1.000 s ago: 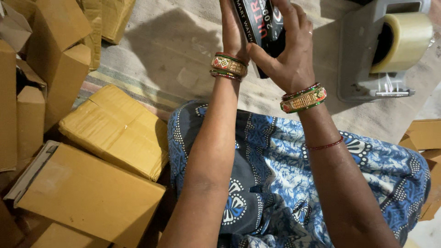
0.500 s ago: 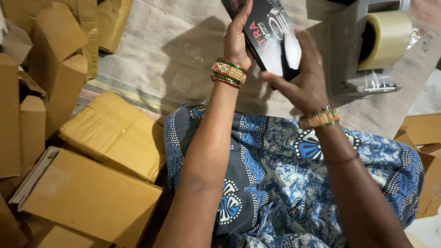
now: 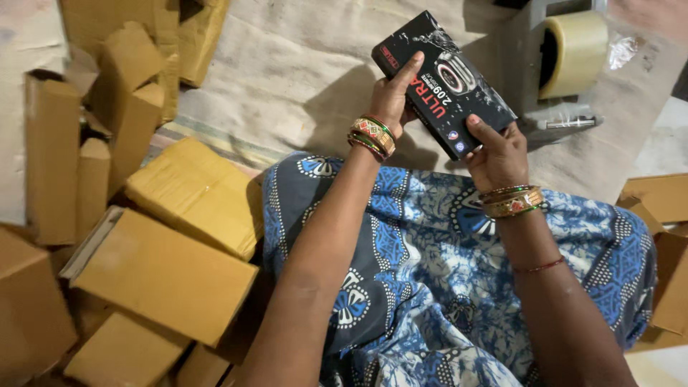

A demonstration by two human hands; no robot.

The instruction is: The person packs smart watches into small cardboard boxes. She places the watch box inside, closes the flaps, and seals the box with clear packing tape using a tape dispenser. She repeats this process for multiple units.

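Above the blue patterned lap, the left hand (image 3: 390,97) and right hand (image 3: 498,154) grip opposite ends of a black product box (image 3: 442,82), seemingly inspecting it beside the tape dispenser (image 3: 566,61).

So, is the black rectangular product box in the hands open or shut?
Shut. The black rectangular product box shows no lifted flap, and its printed face is unbroken; left hand and right hand hold its edges.
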